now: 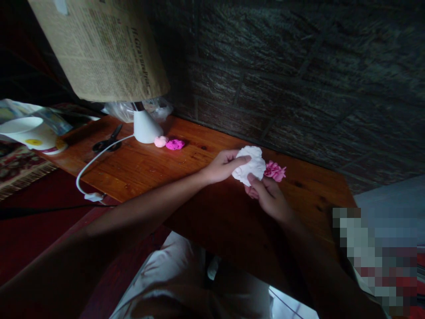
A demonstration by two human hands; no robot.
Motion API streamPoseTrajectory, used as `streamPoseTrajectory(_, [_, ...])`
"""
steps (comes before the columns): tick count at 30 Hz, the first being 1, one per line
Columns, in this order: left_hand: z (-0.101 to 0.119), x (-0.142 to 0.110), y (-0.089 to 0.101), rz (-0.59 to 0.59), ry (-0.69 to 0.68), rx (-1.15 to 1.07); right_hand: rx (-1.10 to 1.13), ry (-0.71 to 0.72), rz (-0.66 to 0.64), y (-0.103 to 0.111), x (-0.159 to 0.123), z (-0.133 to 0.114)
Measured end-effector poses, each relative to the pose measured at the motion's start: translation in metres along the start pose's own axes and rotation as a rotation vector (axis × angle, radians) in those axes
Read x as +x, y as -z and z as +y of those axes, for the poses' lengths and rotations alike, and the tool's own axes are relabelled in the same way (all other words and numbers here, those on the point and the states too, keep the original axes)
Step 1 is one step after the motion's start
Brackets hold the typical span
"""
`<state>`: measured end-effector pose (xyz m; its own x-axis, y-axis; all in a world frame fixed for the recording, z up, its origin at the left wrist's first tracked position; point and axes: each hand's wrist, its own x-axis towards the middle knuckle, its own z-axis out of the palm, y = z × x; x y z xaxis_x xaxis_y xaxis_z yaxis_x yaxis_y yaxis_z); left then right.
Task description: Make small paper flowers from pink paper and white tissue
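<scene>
Over the table, both my hands grip a flattened, wrinkled white piece of what looks like modelling clay (251,164). My left hand (223,166) pinches its left side, thumb laid across the top. On the lower right edge presses the thumb of my right hand (270,195), with the fingers curled underneath and partly hidden. Just behind the right hand lies a pink ruffled flower (275,171), part of it covered by the white piece. Farther left on the table are a pale pink lump (161,141) and a magenta lump (175,144), side by side.
A lamp with a white base (146,128) and newsprint-patterned shade (109,53) stands at the back left, its white cord (83,170) hanging over the edge. Black scissors (108,141) and a paper cup (26,133) are left of it. A dark brick wall (282,79) borders the wooden table (199,146).
</scene>
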<state>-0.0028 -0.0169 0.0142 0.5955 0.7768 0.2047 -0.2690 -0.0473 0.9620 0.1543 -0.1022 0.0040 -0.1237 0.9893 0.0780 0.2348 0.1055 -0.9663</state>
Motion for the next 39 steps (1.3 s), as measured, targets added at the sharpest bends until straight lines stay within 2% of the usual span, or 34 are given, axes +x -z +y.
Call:
streamPoseTrajectory(5, [-0.001,0.0,0.001,0.015,-0.011,-0.001,-0.108,0.028,-0.001,-0.002,-0.001,-0.004])
streamPoseTrajectory(11, [0.0,0.002,0.002,0.032,-0.009,-0.004,-0.065,0.009,0.014,-0.002,0.0,-0.004])
streamPoseTrajectory(16, [0.0,0.001,0.002,0.034,0.011,0.029,-0.05,0.038,0.106,0.002,0.002,-0.004])
streamPoseTrajectory(24, [0.0,0.0,0.002,-0.028,-0.018,0.056,0.054,-0.089,0.122,-0.002,0.001,-0.003])
streamPoseTrajectory(29, [0.001,-0.001,0.001,-0.037,-0.001,0.034,0.015,-0.015,0.149,-0.003,0.0,-0.007])
streamPoseTrajectory(34, [0.002,-0.002,0.002,-0.116,0.123,0.079,-0.116,0.039,0.146,0.005,0.002,-0.01])
streamPoseTrajectory(39, [0.0,-0.003,0.004,-0.226,0.124,0.065,-0.154,0.025,0.154,0.012,0.003,-0.013])
